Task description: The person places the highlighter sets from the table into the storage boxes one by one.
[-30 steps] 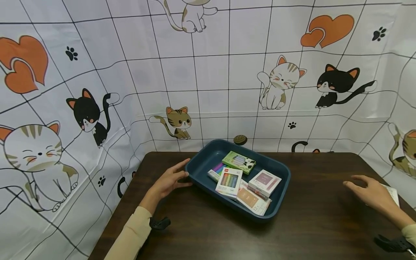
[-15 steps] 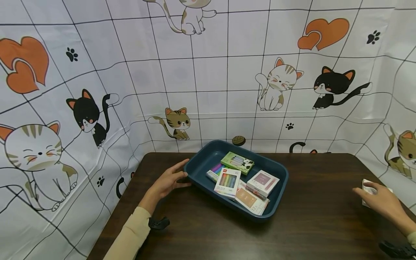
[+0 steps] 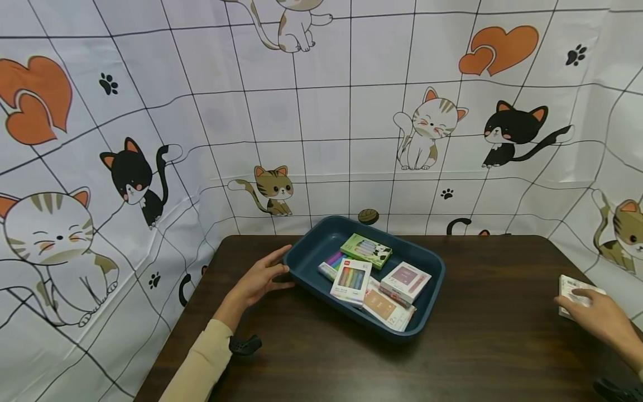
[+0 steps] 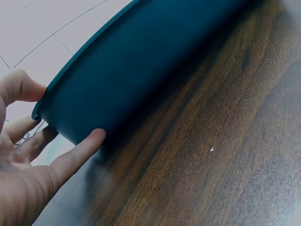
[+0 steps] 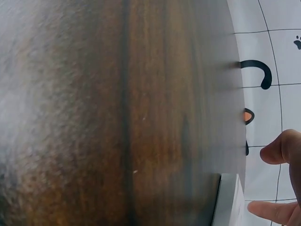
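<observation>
My left hand (image 3: 256, 283) touches the left corner of a dark blue plastic bin (image 3: 311, 237). In the left wrist view, one fingertip (image 4: 99, 133) rests on the bin's outer wall and another meets its rim; the fingers are spread. At the table's right edge, my right hand (image 3: 600, 315) reaches over a small white box (image 3: 567, 285) with faint print, partly covered by the hand. In the right wrist view, thumb and finger are spread beside the white box (image 5: 228, 202), and I see no grip on it.
Inside the bin lie a green box (image 3: 366, 250), a white box with coloured sticks pictured (image 3: 351, 281), a pink-and-white box (image 3: 407, 281), an orange-and-white box (image 3: 387, 307) and a purple-blue pack (image 3: 331, 265). Behind the dark wooden table (image 3: 492, 335) hangs a cat-print cloth (image 3: 326, 123).
My right hand has moved rightward over the white box, uncovering its left side. The left hand and the bin have stayed in place.
</observation>
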Demonstrator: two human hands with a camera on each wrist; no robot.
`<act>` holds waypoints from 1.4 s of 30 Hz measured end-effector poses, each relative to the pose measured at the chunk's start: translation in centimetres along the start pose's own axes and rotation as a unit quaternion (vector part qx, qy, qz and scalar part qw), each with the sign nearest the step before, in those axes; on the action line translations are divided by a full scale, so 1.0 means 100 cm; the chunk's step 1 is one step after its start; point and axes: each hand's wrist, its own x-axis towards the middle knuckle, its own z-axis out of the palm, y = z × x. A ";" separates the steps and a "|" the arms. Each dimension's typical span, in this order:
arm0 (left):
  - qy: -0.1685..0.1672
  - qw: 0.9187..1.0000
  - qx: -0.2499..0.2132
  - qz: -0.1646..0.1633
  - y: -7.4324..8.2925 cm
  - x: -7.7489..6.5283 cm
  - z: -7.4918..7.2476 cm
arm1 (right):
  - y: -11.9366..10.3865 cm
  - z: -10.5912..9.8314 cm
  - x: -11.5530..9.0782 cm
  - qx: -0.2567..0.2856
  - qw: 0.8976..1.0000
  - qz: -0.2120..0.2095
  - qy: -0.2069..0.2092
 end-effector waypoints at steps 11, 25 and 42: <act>-0.003 1.000 -0.001 -0.003 0.000 0.002 0.005 | 0.008 0.002 -0.009 -0.008 1.000 0.014 0.013; -0.003 1.000 0.004 0.001 -0.001 0.003 0.005 | 0.018 0.009 -0.011 -0.005 0.998 -0.026 0.061; 0.009 1.000 0.005 -0.006 0.002 0.001 0.004 | 0.005 0.016 -0.014 0.027 0.997 0.066 0.031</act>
